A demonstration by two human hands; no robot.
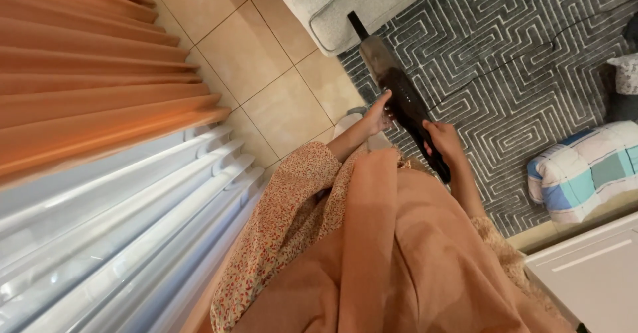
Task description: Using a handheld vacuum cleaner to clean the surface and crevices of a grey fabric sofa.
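Room: open beige tile floor (266, 74) upper centre; orange curtain (86, 60) crowds left edge, grey sofa (345, 0) at top.
Vacuum: black handheld vacuum (402, 104) at centre, long axis diagonal, nozzle pts upper left twd sofa.
Grip: left hand (377, 115) touches body, closure unclear; right hand (442, 141) wrapped round handle.
Surface: grey maze-pattern rug (518, 60) on right.

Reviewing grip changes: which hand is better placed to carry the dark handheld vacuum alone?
Probably the right hand: it wraps the handle end of the dark handheld vacuum. The left hand only touches the side of its body.
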